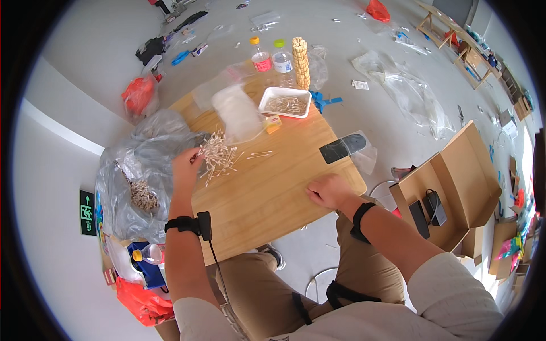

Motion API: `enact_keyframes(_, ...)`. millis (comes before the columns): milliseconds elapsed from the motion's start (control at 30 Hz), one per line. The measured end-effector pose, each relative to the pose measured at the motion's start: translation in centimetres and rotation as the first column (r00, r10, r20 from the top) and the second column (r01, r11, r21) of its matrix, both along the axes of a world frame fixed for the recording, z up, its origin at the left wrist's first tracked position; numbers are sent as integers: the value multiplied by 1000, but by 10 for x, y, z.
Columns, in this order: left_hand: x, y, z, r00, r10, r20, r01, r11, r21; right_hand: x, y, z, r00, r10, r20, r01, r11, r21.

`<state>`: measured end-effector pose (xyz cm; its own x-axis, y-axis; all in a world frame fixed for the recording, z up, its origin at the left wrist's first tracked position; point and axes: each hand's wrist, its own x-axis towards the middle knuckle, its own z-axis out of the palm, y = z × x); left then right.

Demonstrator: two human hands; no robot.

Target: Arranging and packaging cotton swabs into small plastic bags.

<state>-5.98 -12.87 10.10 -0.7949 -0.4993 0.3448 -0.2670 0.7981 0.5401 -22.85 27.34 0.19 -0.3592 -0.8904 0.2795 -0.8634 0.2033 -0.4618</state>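
Observation:
A loose pile of cotton swabs [216, 156] lies on the left part of the wooden table [267, 199]. My left hand [186, 165] is at the pile's left edge, its fingers closed on swabs there; the fingertips show only in part. Several single swabs [260, 154] are strewn right of the pile. On the table's near right side rests my right hand [330, 191], curled into a fist with nothing visible in it. Farther back, a white tray [263, 108] holds more swabs, next to a small yellow box [273, 124] and a clear plastic bag [236, 113].
Two bottles [261, 61] and a tall bundle of sticks [301, 62] stand at the far edge. A black phone-shaped object [335, 150] lies at the right edge. Left of the table, a large grey plastic bag [116, 170] holds swabs. An open cardboard box [478, 176] sits to the right.

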Motion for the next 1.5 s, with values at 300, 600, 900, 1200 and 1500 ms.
enact_keyframes(300, 15, -11, -8, 996, 63, -62, -50, 980, 191, 6, -5, 3, 1000, -6, -14, 5, 998, -55)
enact_keyframes(600, 12, -5, -4, 981, 192, -23, -178, 943, 280, 4, -2, 4, 1000, -25, 7, 26, 998, -61)
enact_keyframes(900, 13, -6, -31, 985, 104, 134, -132, 967, 216, 2, -3, 4, 1000, 5, -3, -5, 998, -70)
enact_keyframes(1200, -9, 33, -75, 994, 15, 110, -1, 991, -130, 3, -3, 1, 1000, 7, 0, -7, 997, -81)
enact_keyframes(1500, -14, 31, -62, 990, 126, 62, -120, 988, -98, 2, -1, 2, 1000, -4, 1, 4, 998, -69)
